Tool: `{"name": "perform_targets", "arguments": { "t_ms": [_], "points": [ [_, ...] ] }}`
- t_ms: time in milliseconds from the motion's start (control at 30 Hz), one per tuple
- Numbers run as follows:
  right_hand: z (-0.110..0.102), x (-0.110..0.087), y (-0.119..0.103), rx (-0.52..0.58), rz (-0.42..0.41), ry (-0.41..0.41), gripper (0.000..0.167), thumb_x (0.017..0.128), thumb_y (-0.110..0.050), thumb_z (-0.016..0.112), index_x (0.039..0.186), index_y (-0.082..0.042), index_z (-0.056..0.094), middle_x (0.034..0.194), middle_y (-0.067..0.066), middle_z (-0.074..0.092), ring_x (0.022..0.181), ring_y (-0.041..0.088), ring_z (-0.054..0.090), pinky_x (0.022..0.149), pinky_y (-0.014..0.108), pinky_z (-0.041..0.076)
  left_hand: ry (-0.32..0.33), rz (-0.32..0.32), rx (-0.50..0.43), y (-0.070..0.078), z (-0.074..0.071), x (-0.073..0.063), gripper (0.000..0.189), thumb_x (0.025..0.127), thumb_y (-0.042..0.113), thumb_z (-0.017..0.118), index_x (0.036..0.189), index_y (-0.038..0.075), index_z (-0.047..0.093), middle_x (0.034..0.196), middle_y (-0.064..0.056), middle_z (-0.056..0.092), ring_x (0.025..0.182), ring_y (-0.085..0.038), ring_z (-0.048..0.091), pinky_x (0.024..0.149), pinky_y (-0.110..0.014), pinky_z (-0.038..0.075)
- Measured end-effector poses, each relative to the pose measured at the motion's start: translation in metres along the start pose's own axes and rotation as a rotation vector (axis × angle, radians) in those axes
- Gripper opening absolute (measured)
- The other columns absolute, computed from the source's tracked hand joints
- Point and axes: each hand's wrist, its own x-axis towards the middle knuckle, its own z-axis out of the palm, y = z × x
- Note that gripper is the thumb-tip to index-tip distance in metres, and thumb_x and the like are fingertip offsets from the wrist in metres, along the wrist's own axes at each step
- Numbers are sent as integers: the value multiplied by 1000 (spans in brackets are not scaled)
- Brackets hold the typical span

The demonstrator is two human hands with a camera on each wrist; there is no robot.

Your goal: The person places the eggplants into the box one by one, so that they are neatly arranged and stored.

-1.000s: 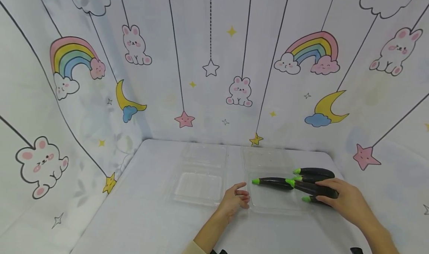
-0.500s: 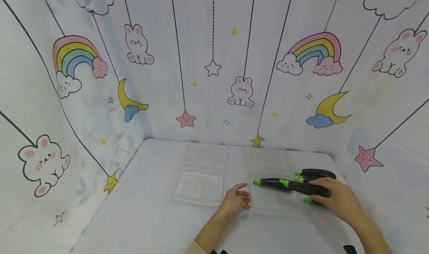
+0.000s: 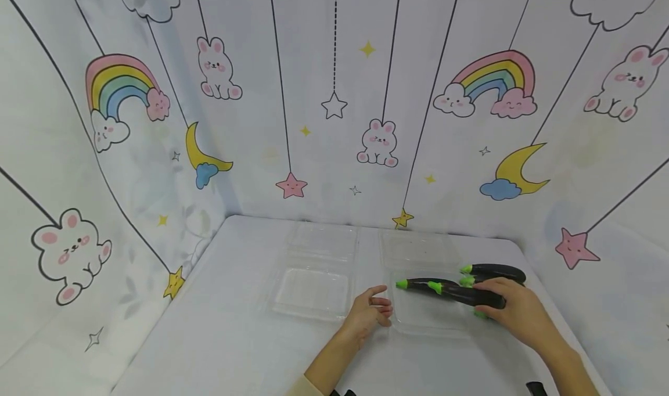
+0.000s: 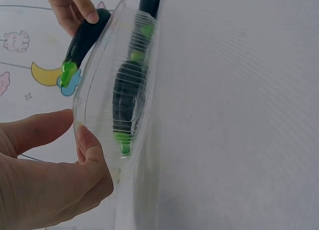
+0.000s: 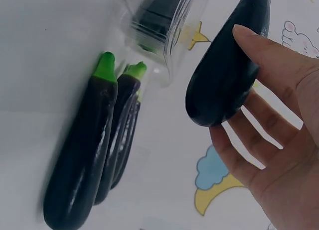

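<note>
Black eggplant (image 3: 467, 295), pinched in right grip (image 3: 518, 312), farther left than before over clear tray (image 3: 428, 317), left grip (image 3: 367, 313) relaxed.

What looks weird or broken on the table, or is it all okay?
Nothing stands out. The eggplant in the right hand shows no damage, another eggplant lies in the clear plastic container, and three more eggplants rest beside it on the table. I see no spill.

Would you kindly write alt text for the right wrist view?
A right hand grips a dark eggplant near a clear container with another eggplant inside. Three more eggplants with green tips lie together on the white table.
</note>
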Motion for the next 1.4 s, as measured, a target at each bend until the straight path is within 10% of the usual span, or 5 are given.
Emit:
{"name": "perform_targets", "arguments": {
  "t_ms": [1400],
  "points": [
    [52, 20, -13, 45, -44, -63, 45, 73, -23, 96, 115, -21, 79, 112, -1, 74, 107, 30, 69, 92, 56, 57, -13, 6, 29, -2, -1, 0, 85, 68, -31, 65, 148, -3, 51, 109, -16, 63, 93, -19, 67, 91, -37, 62]
  ]
}}
